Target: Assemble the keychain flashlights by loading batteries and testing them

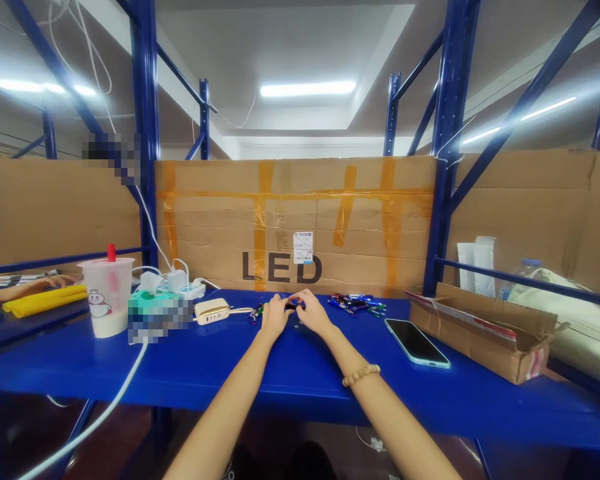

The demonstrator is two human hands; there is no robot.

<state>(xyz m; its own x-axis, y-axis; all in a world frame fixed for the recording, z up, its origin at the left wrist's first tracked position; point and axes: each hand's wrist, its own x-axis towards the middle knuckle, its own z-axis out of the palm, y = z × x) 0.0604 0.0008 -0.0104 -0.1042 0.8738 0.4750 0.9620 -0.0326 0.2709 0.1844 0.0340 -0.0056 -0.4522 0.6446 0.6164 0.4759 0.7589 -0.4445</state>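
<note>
Over the blue shelf top (300,360), both hands meet at a small dark piece (293,306) whose kind I cannot make out. My left hand (275,316) has its fingers closed at one side of it. From the other side, my right hand (312,313) pinches at it with bent fingers. Close by on the left lie a few small coloured metal pieces (255,314), partly hidden by my left hand. To the right is a loose pile of small shiny pieces (357,304) in blue, red and green.
A phone (417,343) and an open cardboard box (485,333) lie on the right. On the left stand a cup (107,300) with a red straw, a cream power bank (212,311) and a white cable (115,400). A large carton (205,227) closes off the back. At far left is another person's hand (40,287).
</note>
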